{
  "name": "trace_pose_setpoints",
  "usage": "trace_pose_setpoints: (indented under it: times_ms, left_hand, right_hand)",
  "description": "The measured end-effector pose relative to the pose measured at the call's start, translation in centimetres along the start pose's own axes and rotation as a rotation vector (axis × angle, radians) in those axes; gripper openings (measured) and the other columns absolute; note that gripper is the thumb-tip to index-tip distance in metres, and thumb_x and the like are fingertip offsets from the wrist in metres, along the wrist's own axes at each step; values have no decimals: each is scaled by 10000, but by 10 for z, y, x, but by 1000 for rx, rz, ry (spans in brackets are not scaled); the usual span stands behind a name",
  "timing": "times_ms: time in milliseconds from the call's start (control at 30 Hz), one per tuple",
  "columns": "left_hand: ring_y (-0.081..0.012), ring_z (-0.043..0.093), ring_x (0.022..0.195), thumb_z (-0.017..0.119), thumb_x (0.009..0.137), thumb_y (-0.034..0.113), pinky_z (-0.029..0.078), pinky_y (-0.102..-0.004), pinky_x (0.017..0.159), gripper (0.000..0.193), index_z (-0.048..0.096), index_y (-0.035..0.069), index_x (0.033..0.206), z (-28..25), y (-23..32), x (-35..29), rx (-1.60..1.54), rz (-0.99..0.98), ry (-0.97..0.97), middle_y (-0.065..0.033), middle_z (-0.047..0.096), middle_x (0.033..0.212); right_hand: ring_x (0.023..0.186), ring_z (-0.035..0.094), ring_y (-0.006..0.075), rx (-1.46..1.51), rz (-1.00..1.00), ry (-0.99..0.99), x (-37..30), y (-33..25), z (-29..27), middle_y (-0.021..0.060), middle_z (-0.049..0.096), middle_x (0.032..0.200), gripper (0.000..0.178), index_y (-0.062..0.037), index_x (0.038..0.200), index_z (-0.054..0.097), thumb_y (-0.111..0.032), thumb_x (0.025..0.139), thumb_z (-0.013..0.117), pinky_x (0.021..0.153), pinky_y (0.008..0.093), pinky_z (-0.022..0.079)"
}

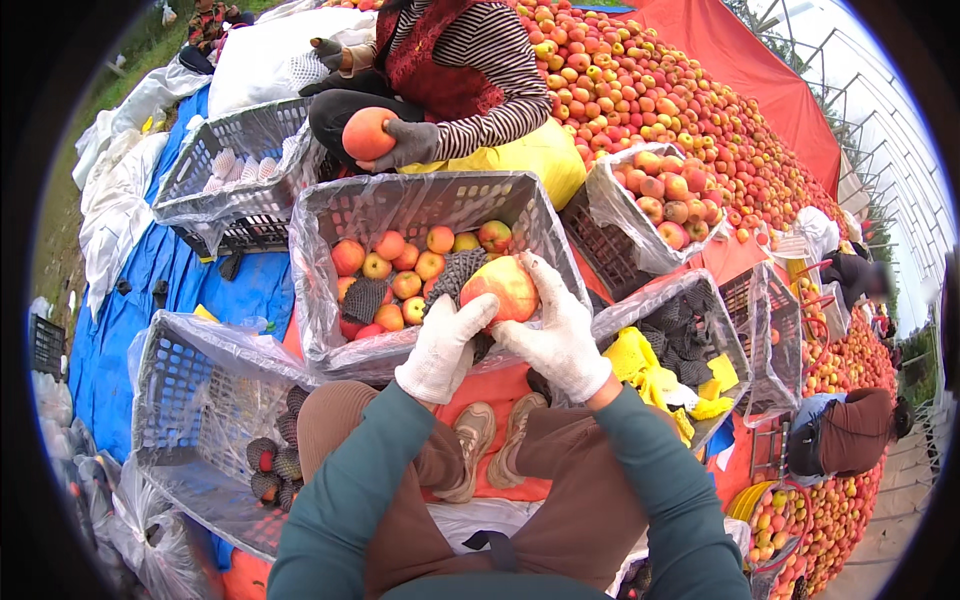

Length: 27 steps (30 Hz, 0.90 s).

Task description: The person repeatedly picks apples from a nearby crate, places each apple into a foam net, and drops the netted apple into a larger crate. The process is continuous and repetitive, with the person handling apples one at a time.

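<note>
- White gloves (568,335): knitted cloth, matt.
- Held apple (505,285): smooth skin, light sheen.
- Crate liner (225,375): plastic film, glossy, wrinkled.
- Fruit sleeve (456,274): dark mesh, matt, rough.
- Blue tarpaulin (105,355): probably plastic; rim view unclear.

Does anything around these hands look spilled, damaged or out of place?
Nothing looks clearly spilled or damaged; the apple between the left hand and right hand seems intact where visible. Slightly untidy: in the crate at right, yellow material lies bunched beside dark netting.

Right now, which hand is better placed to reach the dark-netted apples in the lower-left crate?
Probably the left hand: it is nearer the netted apples. The right hand is farther; both hold the large apple.
</note>
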<state>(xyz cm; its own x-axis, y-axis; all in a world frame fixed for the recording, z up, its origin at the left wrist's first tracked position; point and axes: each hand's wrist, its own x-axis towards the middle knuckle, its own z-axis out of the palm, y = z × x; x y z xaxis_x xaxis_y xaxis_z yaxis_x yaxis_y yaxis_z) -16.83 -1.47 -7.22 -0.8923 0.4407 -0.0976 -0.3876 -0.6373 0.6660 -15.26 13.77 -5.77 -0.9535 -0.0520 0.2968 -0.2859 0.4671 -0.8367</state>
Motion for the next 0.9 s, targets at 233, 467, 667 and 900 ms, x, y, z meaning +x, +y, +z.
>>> trace_pose_setpoints:
  times_ms: [233, 467, 667, 900]
  left_hand:
    - [-190, 537, 1016, 597, 809, 206, 433, -339, 894, 474, 436, -2, 1203, 0, 10, -21, -90, 0, -61, -95, 539, 1118]
    - [-268, 495, 1126, 675, 731, 328, 448, -417, 908, 750, 318, 16, 1313, -15, 12, -30, -250, -119, -316, -139, 467, 1249]
    - [-266, 514, 1103, 692, 706, 300, 460, -416, 894, 778, 305, 16, 1319, -18, 11, -34, -224, -158, -287, -140, 472, 1240]
    - [-248, 516, 1097, 697, 692, 266, 442, -388, 918, 782, 301, 5, 1314, -14, 13, -27, -192, -129, -345, -134, 472, 1236]
  right_hand:
    - [1013, 533, 156, 695, 121, 118, 0, -8, -12, 120, 536, 1159, 346, 32, 1183, 464, -127, 880, 513, 882, 287, 425]
    - [1046, 538, 249, 667, 229, -286, -23, 38, 17, 76, 532, 1139, 291, -76, 1168, 481, -159, 891, 511, 834, 398, 476]
    - [1110, 476, 166, 1282, 426, -523, -43, -3, 25, 49, 477, 1229, 504, -102, 1262, 393, -86, 810, 617, 993, 319, 371]
    - [942, 569, 146, 1309, 718, -115, -17, -9, 4, 45, 577, 1038, 250, -85, 1093, 523, -211, 879, 496, 820, 297, 483]
